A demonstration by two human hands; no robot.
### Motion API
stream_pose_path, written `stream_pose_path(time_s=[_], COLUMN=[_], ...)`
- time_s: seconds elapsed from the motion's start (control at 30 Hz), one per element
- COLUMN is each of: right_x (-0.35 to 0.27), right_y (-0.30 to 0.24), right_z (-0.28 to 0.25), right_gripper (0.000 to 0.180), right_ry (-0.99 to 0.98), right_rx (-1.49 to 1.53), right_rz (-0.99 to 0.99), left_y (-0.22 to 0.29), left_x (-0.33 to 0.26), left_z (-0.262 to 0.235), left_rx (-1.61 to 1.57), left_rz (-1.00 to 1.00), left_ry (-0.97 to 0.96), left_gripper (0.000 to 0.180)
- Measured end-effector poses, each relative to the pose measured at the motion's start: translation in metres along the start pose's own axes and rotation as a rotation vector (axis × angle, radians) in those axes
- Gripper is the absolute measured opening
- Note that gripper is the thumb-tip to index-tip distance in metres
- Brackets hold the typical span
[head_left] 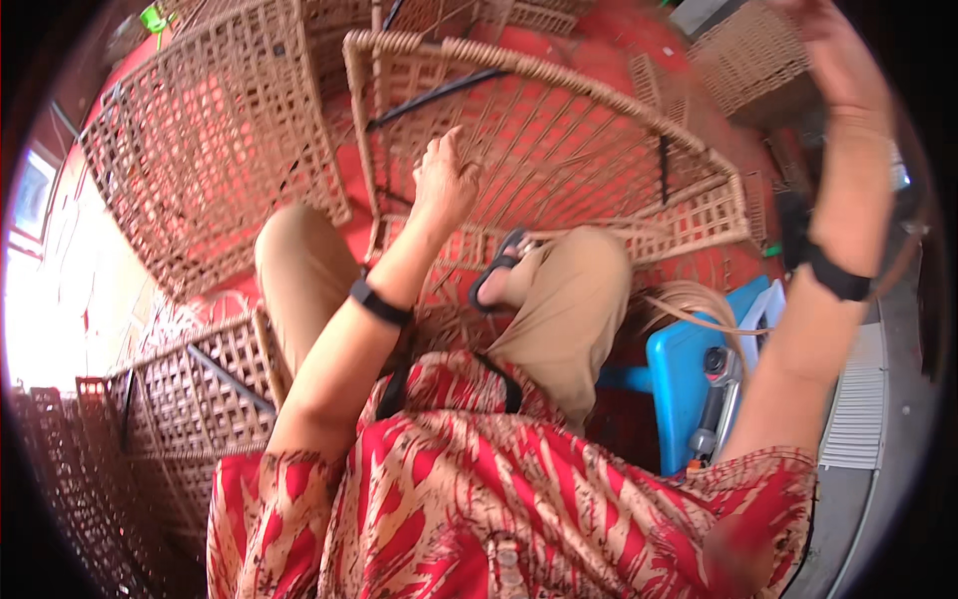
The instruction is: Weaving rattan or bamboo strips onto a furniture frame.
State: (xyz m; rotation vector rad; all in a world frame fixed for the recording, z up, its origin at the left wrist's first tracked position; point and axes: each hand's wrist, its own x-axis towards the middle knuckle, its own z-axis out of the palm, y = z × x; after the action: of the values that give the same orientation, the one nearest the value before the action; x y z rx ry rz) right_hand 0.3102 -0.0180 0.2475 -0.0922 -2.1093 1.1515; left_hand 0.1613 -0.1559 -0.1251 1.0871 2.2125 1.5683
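A half-woven wicker panel [559,150] stands in front of my knees, with a coil-wrapped upper rim and slanting strands over a lattice lower band. My left hand [445,185] is over its left part, fingers loosely bent and apart, with nothing visible in them. Whether it touches the strands I cannot tell. My right hand [843,65] is raised at the upper right, away from the panel. Its fingers are blurred and partly cut off by the picture's edge, so what they hold, if anything, is hidden.
Large woven wicker pieces stand at the left [215,150] and lower left [200,389]. At my right is a blue plastic stool [674,374] with a grey-and-silver tool [714,399] and a coil of pale strands [689,299]. Another wicker piece [748,60] lies beyond on the red floor.
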Motion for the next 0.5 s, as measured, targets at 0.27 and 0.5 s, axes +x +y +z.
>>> stream_pose_path(time_s=[0.27,0.5], right_x=[-0.043,-0.014], right_y=[0.076,0.031], right_z=[0.084,-0.006], right_gripper=[0.035,0.030], right_ry=[-0.248,-0.075], right_rx=[-0.006,-0.084], right_rz=[0.417,0.104], left_y=[0.137,-0.029], left_x=[-0.011,-0.034], left_z=[-0.031,0.042], left_rx=[-0.772,-0.251], left_rz=[0.139,-0.353], left_ry=[-0.095,-0.156], left_gripper=[0.029,0.032])
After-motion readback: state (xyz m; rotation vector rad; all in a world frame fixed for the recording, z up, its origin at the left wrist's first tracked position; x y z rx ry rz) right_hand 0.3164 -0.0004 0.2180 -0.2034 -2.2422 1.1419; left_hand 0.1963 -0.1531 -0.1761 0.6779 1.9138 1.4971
